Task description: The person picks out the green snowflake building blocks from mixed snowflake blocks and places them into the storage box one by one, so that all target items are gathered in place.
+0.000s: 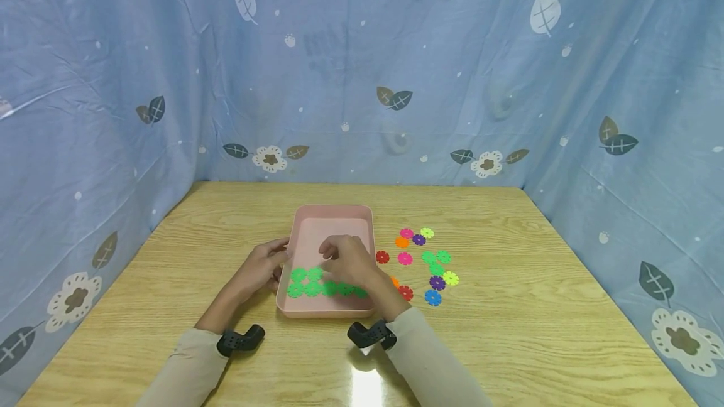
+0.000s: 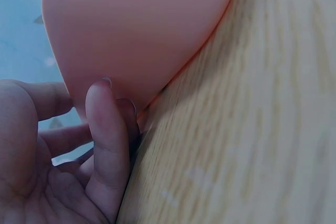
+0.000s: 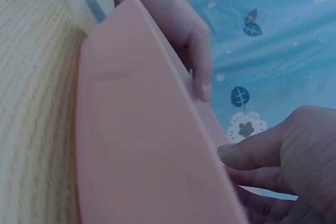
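Note:
A shallow pink tray (image 1: 334, 211) holds several green notched plastic discs (image 1: 313, 289) in its near part. My left hand (image 1: 261, 269) holds the tray at its left side. In the left wrist view its thumb (image 2: 52, 100) reaches the rim, and curled fingers (image 2: 106, 124) lie against the outer wall. My right hand (image 1: 352, 262) is over the tray above the green discs, with its fingers loosely bent and a gap between thumb and forefinger. No disc shows in that gap. In the right wrist view its thumb (image 3: 247, 153) appears just past the rim, and the other fingertips are hidden.
On the wooden table (image 1: 509, 331), right of the tray, loose notched discs lie scattered: green (image 1: 436, 269), blue (image 1: 432, 298), purple (image 1: 437, 282), red (image 1: 383, 257), pink (image 1: 405, 259), orange (image 1: 402, 242) and yellow (image 1: 450, 278). A blue patterned curtain (image 1: 339, 68) surrounds the table.

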Demonstrator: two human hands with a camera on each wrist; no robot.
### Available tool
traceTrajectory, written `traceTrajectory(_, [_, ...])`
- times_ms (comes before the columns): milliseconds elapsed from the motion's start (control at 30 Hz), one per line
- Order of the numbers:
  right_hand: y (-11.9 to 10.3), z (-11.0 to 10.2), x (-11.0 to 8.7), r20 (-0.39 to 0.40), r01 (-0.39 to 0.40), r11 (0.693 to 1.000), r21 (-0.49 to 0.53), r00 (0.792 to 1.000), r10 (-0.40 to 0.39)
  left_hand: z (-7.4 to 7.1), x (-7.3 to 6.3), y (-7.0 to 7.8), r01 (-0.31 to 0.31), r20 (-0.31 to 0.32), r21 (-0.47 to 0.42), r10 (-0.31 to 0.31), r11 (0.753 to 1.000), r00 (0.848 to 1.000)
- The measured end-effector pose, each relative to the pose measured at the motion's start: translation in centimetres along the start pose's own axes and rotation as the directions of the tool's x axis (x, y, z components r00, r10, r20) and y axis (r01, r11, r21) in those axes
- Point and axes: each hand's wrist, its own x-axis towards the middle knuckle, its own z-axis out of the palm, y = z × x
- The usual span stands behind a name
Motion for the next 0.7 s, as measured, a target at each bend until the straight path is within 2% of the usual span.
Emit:
traceTrajectory(167, [0.0, -0.9, -0.2, -0.014, 0.023, 1.0, 0.017, 1.0, -0.023, 0.0, 0.0, 0.0, 0.002, 0.001, -0.003, -0.002, 1.0, 1.0])
traceTrajectory(400, [0.1, -2.4, -0.7, -0.041, -0.019, 0.997, 0.07, 0.999, 0.022, 0.0, 0.0, 0.1, 0.001, 0.003, 0.001, -0.001, 1.0, 1.0])
traceTrajectory(600, [0.7, -3.9, -0.9, -0.1, 0.015, 0.996, 0.088, 0.995, -0.006, 0.0, -0.1, 0.1, 0.002, 0.003, -0.005, -0.002, 1.0, 1.0])
traceTrajectory(700, [1.2, -4.5, -0.9, -0.132, -0.01, 0.992, 0.128, 0.991, 0.027, 0.0, -0.2, 0.2, 0.004, 0.007, -0.01, -0.004, 1.0, 1.0])
